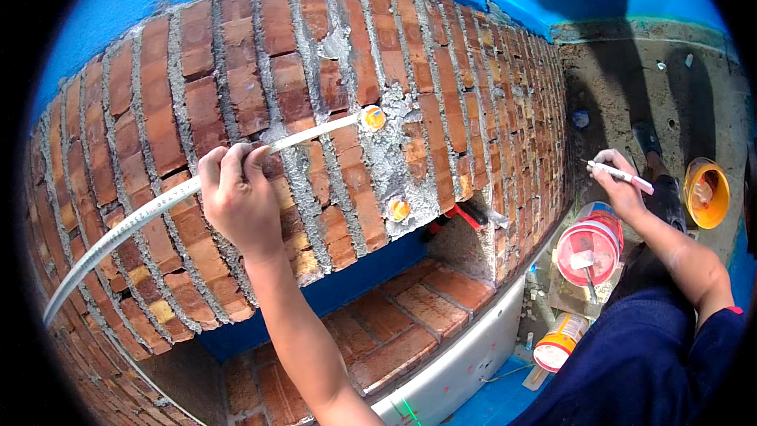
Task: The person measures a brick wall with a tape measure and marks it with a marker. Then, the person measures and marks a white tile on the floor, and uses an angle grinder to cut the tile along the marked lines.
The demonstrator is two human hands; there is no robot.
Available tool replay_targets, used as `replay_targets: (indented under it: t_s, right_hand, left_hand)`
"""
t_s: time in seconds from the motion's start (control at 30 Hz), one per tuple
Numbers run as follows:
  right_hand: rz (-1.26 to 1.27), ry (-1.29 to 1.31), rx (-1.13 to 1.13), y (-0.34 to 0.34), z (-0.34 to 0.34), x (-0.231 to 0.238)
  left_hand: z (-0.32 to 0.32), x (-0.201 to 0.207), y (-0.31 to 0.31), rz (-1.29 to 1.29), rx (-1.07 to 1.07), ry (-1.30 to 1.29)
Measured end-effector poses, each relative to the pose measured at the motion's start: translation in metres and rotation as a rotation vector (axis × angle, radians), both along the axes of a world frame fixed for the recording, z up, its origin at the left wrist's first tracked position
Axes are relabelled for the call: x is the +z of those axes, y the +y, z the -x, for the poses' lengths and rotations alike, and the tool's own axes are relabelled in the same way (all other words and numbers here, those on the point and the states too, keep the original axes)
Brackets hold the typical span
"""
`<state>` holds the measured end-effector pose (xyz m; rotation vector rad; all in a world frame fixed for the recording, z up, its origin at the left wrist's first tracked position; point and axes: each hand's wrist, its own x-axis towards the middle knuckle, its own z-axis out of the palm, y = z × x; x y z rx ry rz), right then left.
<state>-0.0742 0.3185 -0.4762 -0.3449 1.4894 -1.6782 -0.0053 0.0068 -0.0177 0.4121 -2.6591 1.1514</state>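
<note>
My left hand point(240, 197) pinches a whitish bendy plastic pipe point(158, 207) in front of a brick wall point(276, 28). One end of that pipe meets the upper of two orange round fittings, the upper fitting point(374, 117), set in grey mortar. The rest curves down to the left. Below it sits the lower fitting point(400, 209), nothing touching it. Away from the wall, on the right, my right hand point(621, 185) holds a slim white marker point(624, 177) with a pink end, its dark tip pointing left toward the wall.
Under the fittings opens a niche with a brick shelf point(426, 308); a red-handled tool point(469, 215) lies at its corner. A white curved panel point(465, 355) runs below. Near my legs stand a red bucket point(590, 225) bearing a tool, a yellow bucket point(694, 217) and an orange-yellow tub point(566, 331).
</note>
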Motion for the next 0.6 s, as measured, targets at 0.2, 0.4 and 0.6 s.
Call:
replay_targets:
  t_s: [0.2, 0.4, 0.6]
  right_hand:
    - [0.025, 0.026, 0.018, -0.018, 0.010, 0.005]
    - [0.030, 0.011, 0.047, -0.017, 0.002, -0.007]
    - [0.026, -0.015, 0.024, -0.016, -0.008, -0.012]
  left_hand:
    - [-0.007, -0.007, -0.013, 0.012, -0.020, -0.013]
    - [-0.004, -0.010, -0.010, 0.013, -0.023, 0.006]
    - [-0.002, -0.010, -0.006, -0.031, 0.033, 0.021]
